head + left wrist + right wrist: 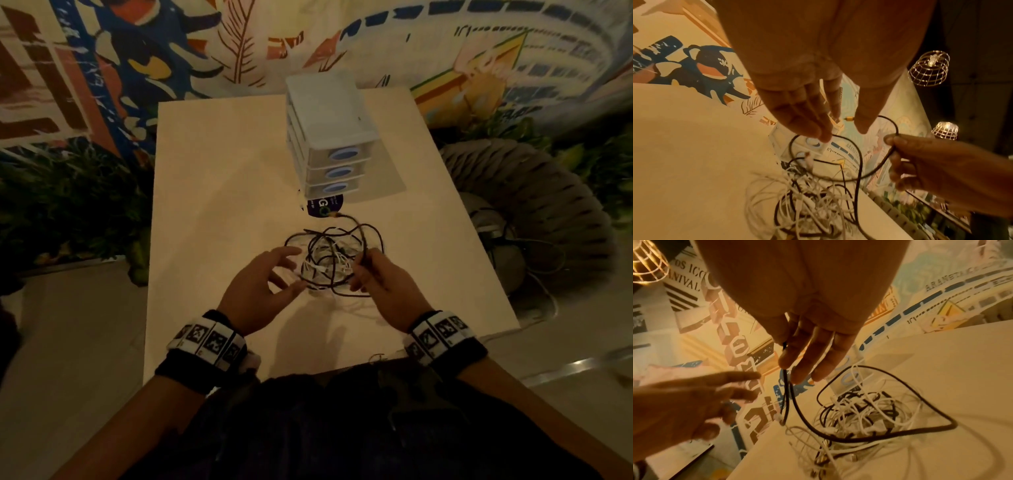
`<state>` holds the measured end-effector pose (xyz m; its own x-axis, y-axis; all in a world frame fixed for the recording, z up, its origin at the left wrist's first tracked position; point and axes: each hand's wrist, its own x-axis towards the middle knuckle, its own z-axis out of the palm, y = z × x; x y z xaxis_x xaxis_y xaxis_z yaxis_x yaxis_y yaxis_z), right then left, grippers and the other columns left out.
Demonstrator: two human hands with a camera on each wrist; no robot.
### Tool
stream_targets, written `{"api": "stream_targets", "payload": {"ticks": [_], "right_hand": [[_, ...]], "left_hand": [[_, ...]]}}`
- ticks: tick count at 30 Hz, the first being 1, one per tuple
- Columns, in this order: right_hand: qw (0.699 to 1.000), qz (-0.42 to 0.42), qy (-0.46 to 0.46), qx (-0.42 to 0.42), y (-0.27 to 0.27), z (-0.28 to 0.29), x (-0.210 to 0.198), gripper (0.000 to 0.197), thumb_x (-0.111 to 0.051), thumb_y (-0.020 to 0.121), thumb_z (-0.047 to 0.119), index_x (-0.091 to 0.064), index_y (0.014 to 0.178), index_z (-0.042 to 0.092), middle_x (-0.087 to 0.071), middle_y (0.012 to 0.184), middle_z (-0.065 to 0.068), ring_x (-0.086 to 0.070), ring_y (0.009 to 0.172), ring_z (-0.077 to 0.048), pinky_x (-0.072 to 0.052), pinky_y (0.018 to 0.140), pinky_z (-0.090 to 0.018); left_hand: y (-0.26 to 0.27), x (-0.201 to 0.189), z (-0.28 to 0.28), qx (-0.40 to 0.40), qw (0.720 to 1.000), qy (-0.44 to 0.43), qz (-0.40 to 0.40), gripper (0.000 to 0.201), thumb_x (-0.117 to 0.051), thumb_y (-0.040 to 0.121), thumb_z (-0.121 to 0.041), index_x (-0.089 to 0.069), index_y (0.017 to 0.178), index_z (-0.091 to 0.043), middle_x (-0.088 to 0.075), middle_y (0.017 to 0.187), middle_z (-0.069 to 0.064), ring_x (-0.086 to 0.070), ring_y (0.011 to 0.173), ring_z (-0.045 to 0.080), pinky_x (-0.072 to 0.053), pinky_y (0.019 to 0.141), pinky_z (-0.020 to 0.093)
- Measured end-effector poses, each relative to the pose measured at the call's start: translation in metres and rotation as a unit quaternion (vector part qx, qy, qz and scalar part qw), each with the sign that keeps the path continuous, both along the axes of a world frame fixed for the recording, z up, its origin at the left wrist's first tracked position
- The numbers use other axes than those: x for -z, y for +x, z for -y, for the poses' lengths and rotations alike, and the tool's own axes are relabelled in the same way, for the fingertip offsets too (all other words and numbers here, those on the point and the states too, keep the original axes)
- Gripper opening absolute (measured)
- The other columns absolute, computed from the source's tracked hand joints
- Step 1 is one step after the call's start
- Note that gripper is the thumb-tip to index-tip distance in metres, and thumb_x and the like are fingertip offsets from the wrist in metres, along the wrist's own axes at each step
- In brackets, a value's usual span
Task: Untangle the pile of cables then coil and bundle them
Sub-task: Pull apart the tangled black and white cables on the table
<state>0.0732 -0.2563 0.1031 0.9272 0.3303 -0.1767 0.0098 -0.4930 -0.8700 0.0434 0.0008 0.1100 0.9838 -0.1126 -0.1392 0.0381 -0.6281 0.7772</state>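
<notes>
Centrally, the cable pile (334, 262) lay on a pale table (212, 192) before a painted wall; the right hand (380, 274) pinched a black cable (364, 246), the left hand (260, 287) spread its fingers.

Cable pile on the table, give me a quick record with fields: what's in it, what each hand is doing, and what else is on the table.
pile: black and white cables tangled together on the table
right hand: pinches a loop of the black cable, lifted from the pile
left hand: fingers spread, holds nothing, beside the pile
other items: three-drawer plastic organizer behind the pile
task state: still tangled, nothing coiled
</notes>
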Motion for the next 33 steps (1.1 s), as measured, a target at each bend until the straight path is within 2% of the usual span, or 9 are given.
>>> {"api": "stream_targets", "payload": {"ticks": [5, 8, 12, 15, 19, 23, 26, 29, 33], "right_hand": [[1.000, 0.019, 0.019, 0.014, 0.009, 0.019, -0.006, 0.009, -0.044, 0.106, 0.023, -0.053, 0.106, 0.024, -0.074, 0.087, 0.003, -0.070, 0.085, -0.009, -0.055, 0.083, -0.034], [0.999, 0.009, 0.049, 0.006, 0.014, 0.028, -0.007, 0.010, -0.043, 0.106, 0.020, -0.053, 0.105, 0.024, -0.075, 0.090, 0.003, -0.070, 0.088, -0.013, -0.054, 0.081, -0.032], [0.997, -0.005, 0.072, -0.030, 0.016, 0.036, -0.006, 0.009, -0.047, 0.105, 0.017, -0.055, 0.105, 0.022, -0.074, 0.090, 0.003, -0.071, 0.091, -0.013, -0.051, 0.083, -0.026], [0.996, -0.003, 0.060, -0.062, 0.015, 0.042, 0.001, 0.005, -0.060, 0.099, 0.019, -0.061, 0.102, 0.023, -0.073, 0.091, 0.010, -0.071, 0.089, -0.011, -0.054, 0.083, -0.031], [0.993, -0.036, 0.037, -0.108, 0.011, 0.052, 0.018, 0.011, -0.074, 0.089, 0.023, -0.071, 0.096, 0.031, -0.073, 0.093, 0.012, -0.069, 0.085, -0.011, -0.055, 0.077, -0.032], [0.985, -0.106, 0.045, -0.128, 0.009, 0.062, 0.029, 0.028, -0.078, 0.086, 0.026, -0.070, 0.110, 0.038, -0.074, 0.100, 0.011, -0.070, 0.085, -0.012, -0.057, 0.078, -0.028], [0.986, -0.123, 0.060, -0.095, 0.012, 0.070, 0.030, 0.040, -0.078, 0.086, 0.025, -0.064, 0.120, 0.039, -0.073, 0.103, 0.010, -0.070, 0.084, -0.012, -0.057, 0.077, -0.025], [0.993, -0.098, 0.042, -0.051, 0.019, 0.073, 0.033, 0.060, -0.074, 0.088, 0.018, -0.047, 0.137, 0.041, -0.065, 0.108, 0.009, -0.067, 0.081, -0.013, -0.058, 0.074, -0.030], [0.995, -0.039, -0.004, -0.091, 0.034, 0.064, 0.037, 0.077, -0.072, 0.087, 0.020, -0.031, 0.147, 0.048, -0.052, 0.126, 0.017, -0.061, 0.096, -0.004, -0.053, 0.078, -0.020]], "left_hand": [[0.008, 0.022, 0.015, 0.052, 0.993, 0.069, -0.081, 0.066, -0.067, 0.091, -0.050, -0.032, 0.147, -0.046, -0.060, 0.113, -0.015, -0.065, 0.073, 0.002, -0.049, 0.070, 0.021], [0.014, 0.028, 0.031, 0.053, 0.991, 0.072, -0.095, 0.062, -0.062, 0.093, -0.053, -0.029, 0.146, -0.047, -0.062, 0.110, -0.018, -0.065, 0.070, 0.002, -0.054, 0.073, 0.028], [0.029, 0.027, 0.052, -0.094, 0.984, -0.091, -0.119, 0.034, -0.063, 0.096, -0.043, -0.042, 0.120, -0.030, -0.070, 0.101, -0.006, -0.071, 0.065, 0.014, -0.060, 0.066, 0.041], [0.039, 0.022, 0.058, -0.172, 0.961, -0.186, -0.110, 0.035, -0.070, 0.094, -0.022, -0.040, 0.112, -0.020, -0.072, 0.103, 0.007, -0.071, 0.066, 0.021, -0.060, 0.059, 0.034], [0.046, 0.010, 0.056, -0.174, 0.951, -0.236, -0.099, 0.037, -0.070, 0.093, -0.017, -0.043, 0.118, -0.016, -0.077, 0.101, 0.005, -0.073, 0.070, 0.021, -0.057, 0.061, 0.027], [0.047, 0.001, 0.051, -0.128, 0.977, -0.166, -0.041, 0.019, -0.068, 0.094, -0.026, -0.060, 0.111, -0.021, -0.078, 0.101, -0.007, -0.073, 0.075, 0.016, -0.058, 0.063, 0.032], [0.047, -0.005, 0.045, -0.158, 0.976, -0.148, 0.016, 0.018, -0.068, 0.095, -0.020, -0.073, 0.112, -0.021, -0.077, 0.099, -0.008, -0.071, 0.074, 0.015, -0.058, 0.063, 0.032], [0.048, -0.016, 0.040, -0.165, 0.972, -0.147, 0.075, 0.023, -0.070, 0.093, -0.013, -0.076, 0.112, -0.023, -0.073, 0.088, -0.007, -0.067, 0.071, 0.015, -0.056, 0.062, 0.029], [0.048, -0.035, 0.033, -0.086, 0.980, -0.106, 0.146, 0.027, -0.069, 0.092, -0.013, -0.073, 0.116, -0.024, -0.063, 0.087, -0.005, -0.061, 0.081, 0.008, -0.047, 0.075, 0.018]]}}
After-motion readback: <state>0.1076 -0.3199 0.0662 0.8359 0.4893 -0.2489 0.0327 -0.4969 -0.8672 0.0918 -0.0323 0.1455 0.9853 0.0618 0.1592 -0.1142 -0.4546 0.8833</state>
